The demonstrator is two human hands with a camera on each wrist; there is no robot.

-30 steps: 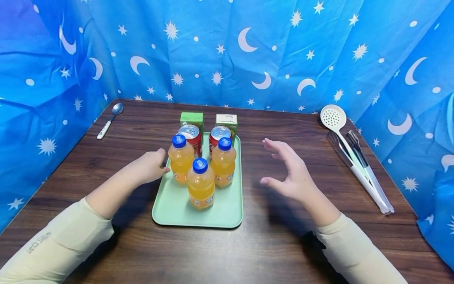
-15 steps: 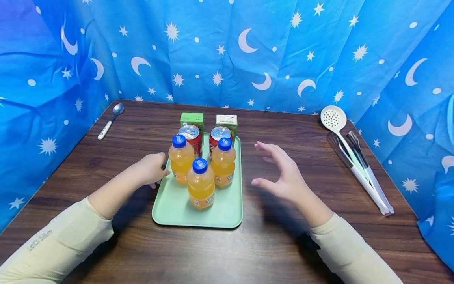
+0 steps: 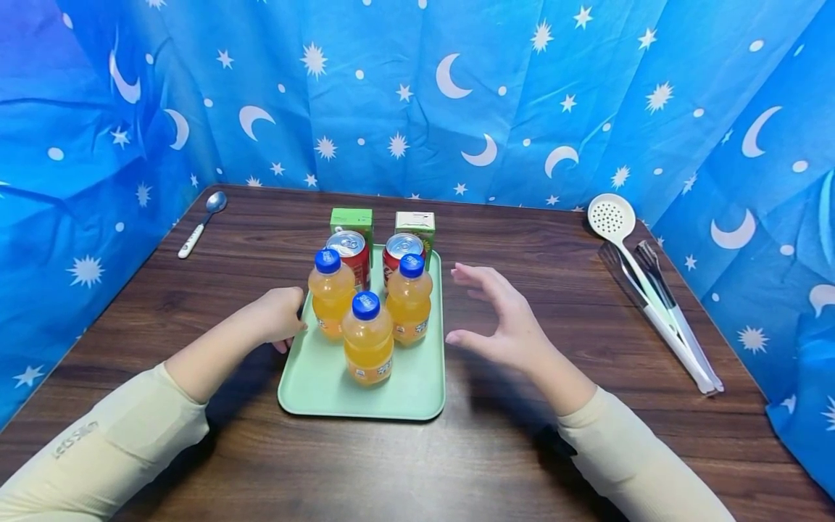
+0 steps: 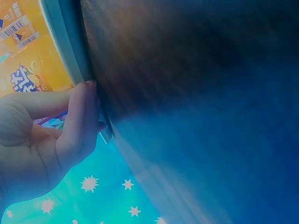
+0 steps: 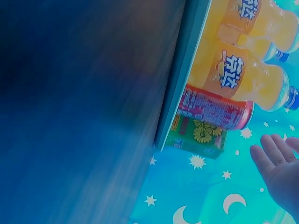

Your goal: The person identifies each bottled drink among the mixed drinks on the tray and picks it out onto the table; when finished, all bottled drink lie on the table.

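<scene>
A light green tray (image 3: pixel 320 395) lies on the table, bearing three orange-drink bottles with blue caps: a front bottle (image 3: pixel 367 348), a left bottle (image 3: pixel 331 293) and a right bottle (image 3: pixel 409 301). Behind them stand a left red can (image 3: pixel 349 250), a right red can (image 3: pixel 401 250), a green carton (image 3: pixel 352 217) and a white-topped carton (image 3: pixel 415 223). My left hand (image 3: pixel 277 317) pinches the tray's left rim; in the left wrist view its thumb and fingertips (image 4: pixel 88 91) meet at the edge. To the right of the tray hovers my right hand (image 3: pixel 512 326), fingers spread and holding nothing.
A spoon (image 3: pixel 204 223) lies at the table's back left corner. Toward the right edge are a white slotted skimmer (image 3: pixel 612 217) and, partly under its handle, tongs (image 3: pixel 681 348). Blue star-and-moon cloth (image 3: pixel 391 94) hangs around the sides and back.
My right hand has moved left, closer to the tray's right side. The left hand has lowered slightly at the left rim and its fingers have bent under. The drinks stand unchanged.
</scene>
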